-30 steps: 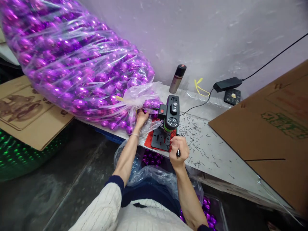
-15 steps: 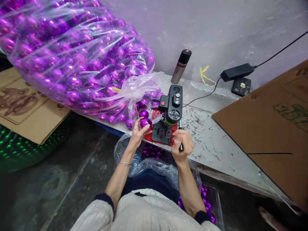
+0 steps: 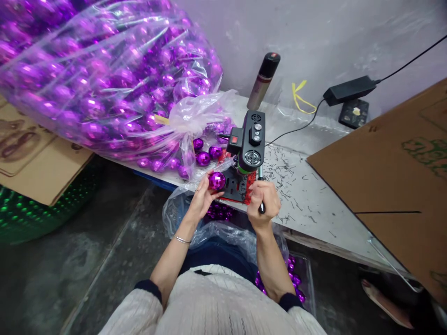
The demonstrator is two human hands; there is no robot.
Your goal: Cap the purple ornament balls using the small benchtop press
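Between the fingers of my left hand [image 3: 203,197] is a shiny purple ball [image 3: 217,181], held just left of a small black bench machine [image 3: 254,139]. My right hand [image 3: 263,204] is wrapped round the machine's black lever handle [image 3: 261,208]. The machine has round vents, a red switch and a slotted black base plate [image 3: 233,186] on a red mat. Behind my left hand, several loose purple balls [image 3: 203,158] lie at the mouth of a large clear bag [image 3: 188,116] full of such balls.
Small dark bits [image 3: 293,181] are scattered over the white tabletop [image 3: 314,204]. A spray can [image 3: 263,81], yellow tie [image 3: 301,97] and black power adapter [image 3: 351,90] stand or lie along the wall. A cardboard box [image 3: 391,163] is at right. Below hangs an open plastic bag [image 3: 181,204] with purple balls.
My left hand has turned and brought the purple ball slightly right, nearer the machine. My right hand stays on the lever. The whole view has shifted a little.
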